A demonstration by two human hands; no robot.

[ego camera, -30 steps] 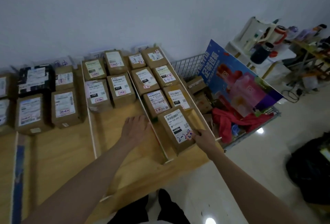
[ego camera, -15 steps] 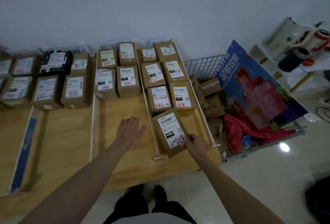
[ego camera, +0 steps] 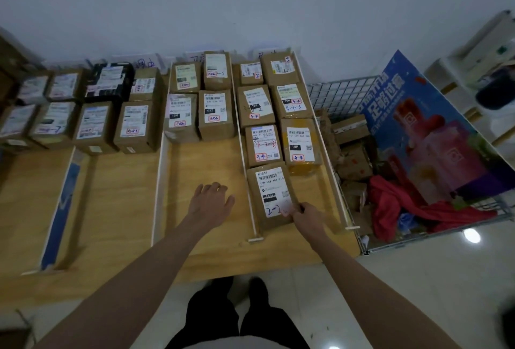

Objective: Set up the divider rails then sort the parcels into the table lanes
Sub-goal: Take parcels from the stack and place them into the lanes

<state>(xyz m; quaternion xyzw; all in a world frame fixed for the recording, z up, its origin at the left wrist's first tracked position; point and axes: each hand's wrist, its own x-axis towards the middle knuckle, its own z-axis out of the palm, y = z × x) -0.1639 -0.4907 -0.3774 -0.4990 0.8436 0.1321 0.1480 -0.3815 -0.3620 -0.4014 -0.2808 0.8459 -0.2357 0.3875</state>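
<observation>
Here the right hand (ego camera: pixel 306 213) pinches the parcel (ego camera: pixel 271 195); the left hand (ego camera: pixel 210 201) lies spread on the table (ego camera: pixel 125 209)

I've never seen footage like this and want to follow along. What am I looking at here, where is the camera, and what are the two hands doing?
There is no machine: a person sorts parcels by hand, and the single camera sits on their head, looking down over both arms. The wooden table is split into lanes by white divider rails. Cardboard parcels with shipping labels fill the far ends of the lanes. The right hand is at the near corner of the nearest parcel in the rightmost lane, fingers on its label; whether it grips or just pushes is unclear. The left hand lies spread and flat over the bare wood of the next lane, holding nothing. Beside the table stands a wire basket with more boxes, red cloth and a blue poster.
</observation>
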